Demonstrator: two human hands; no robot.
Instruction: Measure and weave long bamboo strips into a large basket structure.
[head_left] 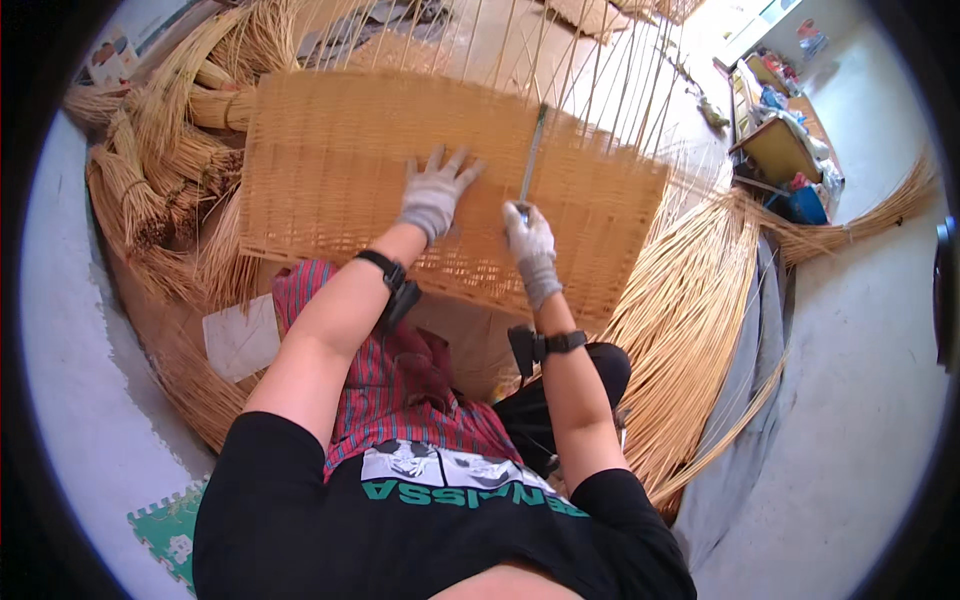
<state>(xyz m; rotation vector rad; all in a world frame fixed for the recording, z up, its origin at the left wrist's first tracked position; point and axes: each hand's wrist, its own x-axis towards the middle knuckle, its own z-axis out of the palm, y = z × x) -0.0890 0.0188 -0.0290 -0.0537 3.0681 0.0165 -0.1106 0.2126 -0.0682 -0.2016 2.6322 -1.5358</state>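
Wicker panel [330, 170], a flat tan rectangle of tight weave with bare upright stakes [590, 80] rising past its top edge, fills the picture from about ten o'clock to three o'clock, propped against my knees. Bundled reeds [150, 180] lie at nine o'clock. My gloved left hand [435, 195] presses flat on the weave, fingers spread apart, gripping nothing. Just right of it, my gloved right hand [528, 240] is closed around a slim metal tool [532, 150] pointing toward twelve o'clock. I judge the tool could slip and jab the bracing hand, or snap a stake, if pushed hard. Loose reeds [690, 330] fan out at four o'clock.
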